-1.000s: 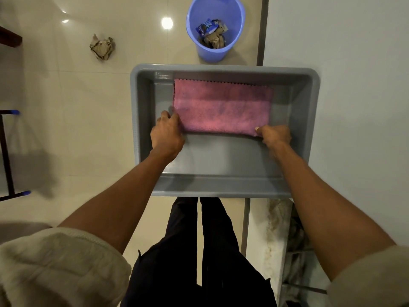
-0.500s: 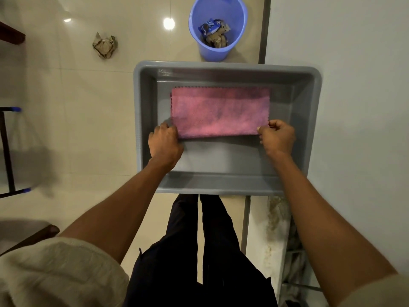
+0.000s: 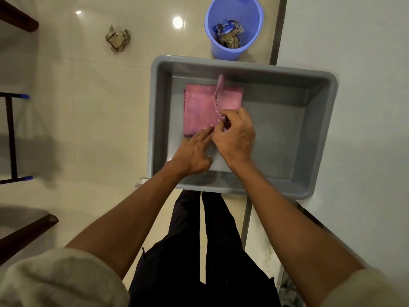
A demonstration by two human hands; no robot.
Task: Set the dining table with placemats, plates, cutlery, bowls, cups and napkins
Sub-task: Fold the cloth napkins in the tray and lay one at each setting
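A: Pink cloth napkin (image 3: 199, 109), pinked edges, lying folded on the floor of the grey plastic tub (image 3: 314, 134), in the tub's left half.

B: Grip, entry one?

A: Right hand (image 3: 235, 138), thumb and forefinger pinched on the napkin's near edge; from that pinch a flap stands up and runs away toward the tub's far wall.

B: Entry two?

A: Left hand (image 3: 192, 154), just left of the pinch and touching the right hand, fingers straight and laid flat on the napkin's near corner, gripping nothing.

B: Beyond the grip?

A: Blue bucket (image 3: 234, 47) past the tub's far rim, holding crumpled wrappers (image 3: 228, 33). Crumpled paper ball (image 3: 117, 38) on the cream floor tiles (image 3: 88, 107), far left of the pinch.

B: Nearer than the grip?

A: Dark trousers (image 3: 199, 262) directly below, cream sleeves (image 3: 62, 280) at the frame's bottom corners. White surface (image 3: 365, 63) to the right, under the tub's right side.
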